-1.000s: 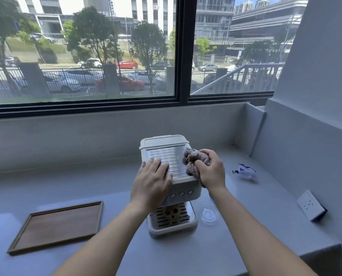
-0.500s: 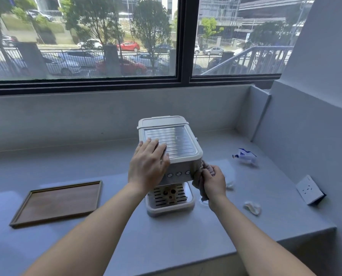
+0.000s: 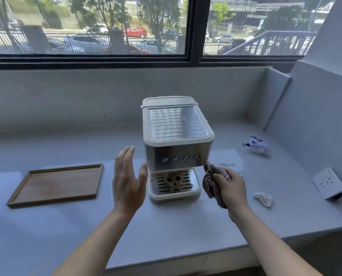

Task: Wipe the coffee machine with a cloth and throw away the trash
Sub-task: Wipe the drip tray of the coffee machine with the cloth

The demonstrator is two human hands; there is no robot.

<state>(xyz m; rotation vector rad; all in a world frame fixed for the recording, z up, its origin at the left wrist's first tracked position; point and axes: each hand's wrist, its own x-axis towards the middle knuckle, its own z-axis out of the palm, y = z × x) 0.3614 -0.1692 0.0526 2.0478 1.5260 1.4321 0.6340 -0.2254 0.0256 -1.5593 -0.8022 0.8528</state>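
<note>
Coffee machine [image 3: 177, 148] stands mid-frame on the grey counter [image 3: 166, 226]. Just left of it the left hand [image 3: 127, 182] is spread wide, holding nothing. The right hand [image 3: 230, 189] grips a bunched cloth [image 3: 211, 181] at its lower right corner. Crumpled trash [image 3: 264, 199] lies right; a wooden tray [image 3: 56, 185], left.
</note>
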